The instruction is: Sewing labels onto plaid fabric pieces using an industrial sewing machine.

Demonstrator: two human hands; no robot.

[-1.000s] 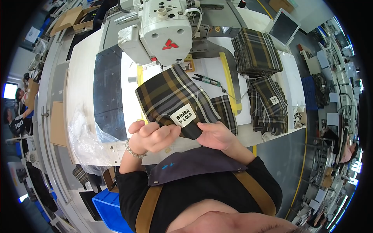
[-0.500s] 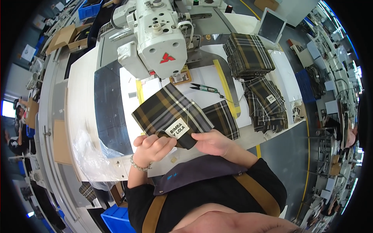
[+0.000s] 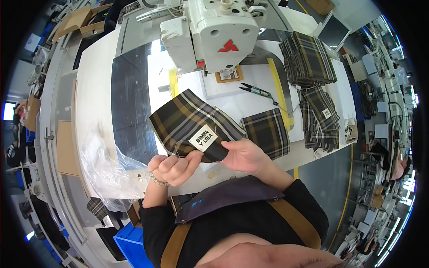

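Note:
My left hand (image 3: pixel 174 168), with a beaded bracelet at the wrist, has its fingers curled on the lower edge of a plaid fabric piece (image 3: pixel 183 118), beside loose pale threads. My right hand (image 3: pixel 243 156) pinches the same piece at its lower right, thumb on the front. A white label (image 3: pixel 203 137) sits on a dark corner between my thumbs. Another plaid piece (image 3: pixel 266 131) lies flat behind my right hand. The white sewing machine (image 3: pixel 228 31) stands beyond, over a clamp plate (image 3: pixel 228 74), with thread snips (image 3: pixel 257 90) lying to its right.
Folded plaid stacks (image 3: pixel 313 58) and labelled pieces (image 3: pixel 319 120) lie at the right, below a screen (image 3: pixel 335 31). Clear plastic (image 3: pixel 103 174) hangs over the table's near left edge, above a blue crate (image 3: pixel 127 248). Cardboard boxes (image 3: pixel 78 22) are at far left, where co-workers are partly visible.
The plaid piece and both my hands have shifted a little leftward relative to the table, showing more of the piece lying behind. My grip looks the same. The view has also moved.

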